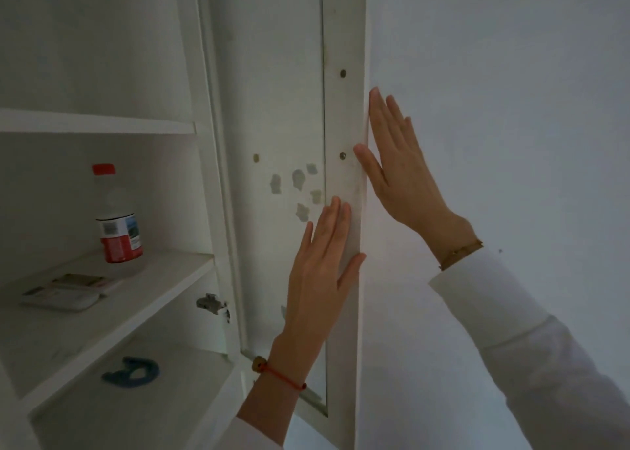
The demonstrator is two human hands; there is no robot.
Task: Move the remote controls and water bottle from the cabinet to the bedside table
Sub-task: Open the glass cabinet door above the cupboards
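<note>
A clear water bottle (117, 218) with a red cap and red label stands on the middle shelf (163, 279) of the white cabinet, at the left. Two flat white remote controls (66, 291) lie side by side on the same shelf, in front of the bottle. The cabinet door (286, 108) stands open to the right. My left hand (318, 272) rests flat against the door's inner face near its free edge, fingers up. My right hand (399, 173) lies flat on the door's outer edge, thumb on the inner side. Neither hand holds anything.
A blue curved object (133, 373) lies on the lower shelf. A metal hinge (211, 304) sits at the cabinet's side panel. The upper shelf (95, 122) shows nothing on it. A plain white wall (494, 91) fills the right side.
</note>
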